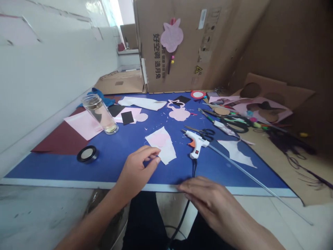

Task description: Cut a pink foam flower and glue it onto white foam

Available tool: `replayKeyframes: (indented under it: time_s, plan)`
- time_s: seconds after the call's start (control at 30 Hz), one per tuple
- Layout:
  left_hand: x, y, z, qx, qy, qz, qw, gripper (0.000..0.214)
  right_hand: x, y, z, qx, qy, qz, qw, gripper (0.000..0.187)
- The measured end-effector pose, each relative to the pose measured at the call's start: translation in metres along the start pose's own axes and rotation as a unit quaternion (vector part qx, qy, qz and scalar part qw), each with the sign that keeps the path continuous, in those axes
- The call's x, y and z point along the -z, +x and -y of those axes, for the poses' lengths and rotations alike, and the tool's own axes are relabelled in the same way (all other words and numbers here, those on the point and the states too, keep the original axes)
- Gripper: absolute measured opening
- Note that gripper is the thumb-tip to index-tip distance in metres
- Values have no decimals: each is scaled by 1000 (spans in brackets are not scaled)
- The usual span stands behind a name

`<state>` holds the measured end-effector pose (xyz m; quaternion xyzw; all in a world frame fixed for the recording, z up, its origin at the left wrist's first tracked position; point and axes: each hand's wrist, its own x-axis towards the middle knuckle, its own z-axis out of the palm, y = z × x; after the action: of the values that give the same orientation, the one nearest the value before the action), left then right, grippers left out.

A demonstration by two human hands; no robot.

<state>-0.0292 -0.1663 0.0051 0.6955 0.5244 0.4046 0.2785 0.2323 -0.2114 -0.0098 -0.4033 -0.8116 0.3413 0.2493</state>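
My left hand (140, 166) is over the near part of the table, its fingers bent and a small gap between thumb and forefinger. Its fingertips are at the edge of a white paper piece (169, 151) that has a pale pink shape (160, 139) on it. At the table's front edge is my right hand (210, 194), slightly blurred, its fingers stretched to the left and the thumb below them; no object shows in it. Just beyond it lies a white glue gun (195, 144) with an orange trigger and a long clear glue stick (239, 166) in its back.
Black scissors (201, 132) lie behind the glue gun. A glass jar (101, 114) and a roll of black tape (87, 153) stand left. Pink flower-like cutouts (179, 114) lie farther back. Tools and paper scraps crowd the right side, before a cardboard box (187, 76).
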Motion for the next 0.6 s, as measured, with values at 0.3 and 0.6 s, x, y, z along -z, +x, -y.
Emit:
replayKeyframes:
  time_s: [0.3, 0.6]
  plan:
    - [-93, 32, -34, -35, 269, 88, 958, 31, 17, 3, -52, -254, 126, -233, 930, 60]
    - [-130, 58, -37, 1, 300, 149, 942, 29, 19, 20, -60, -249, 235, -273, 899, 73]
